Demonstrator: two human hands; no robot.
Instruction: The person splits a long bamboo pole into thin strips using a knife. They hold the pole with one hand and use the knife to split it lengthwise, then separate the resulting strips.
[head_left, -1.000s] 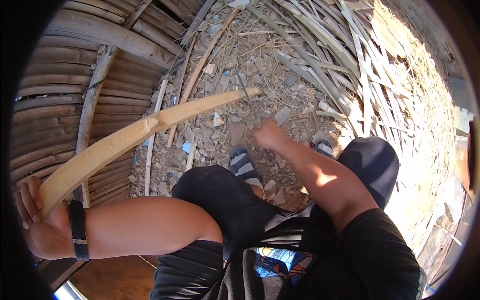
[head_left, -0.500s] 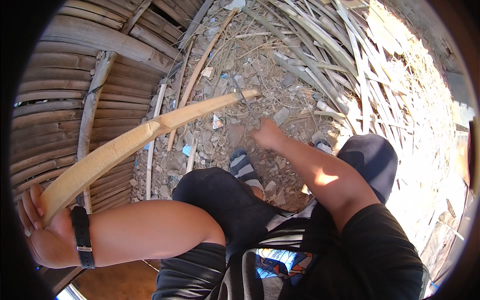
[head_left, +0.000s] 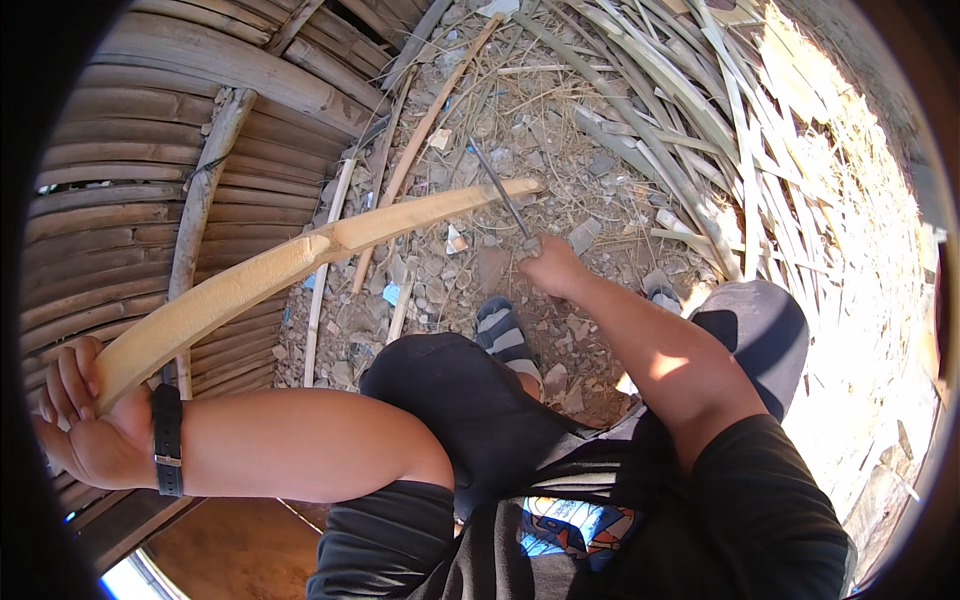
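Note:
A long, curved length of pale wood (head_left: pixel 225 302) reaches from the lower left toward the middle, with a notched step partway along and a narrow far tip. My left hand (head_left: pixel 90 425) is closed around its near, wider end. In my right hand (head_left: pixel 555 268) is the lower end of a slim, dark metal file-like tool (head_left: pixel 487 165); its exact kind is hard to tell. The tool lies crosswise over the wood close to the narrow tip. Fingers of my right hand are wrapped tight, hiding the handle.
A slatted bamboo wall (head_left: pixel 110 190) with a vertical pole (head_left: pixel 205 190) rises on the left. Long split strips (head_left: pixel 690 130) are heaped at the right, partly in bright sun. Stones and scraps cover the ground (head_left: pixel 440 300) around my striped shoe (head_left: pixel 505 338).
My left hand sits slightly higher in the picture. The metal tool shows at greater length across the wood. The whole view has shifted a little, and both hands keep their hold.

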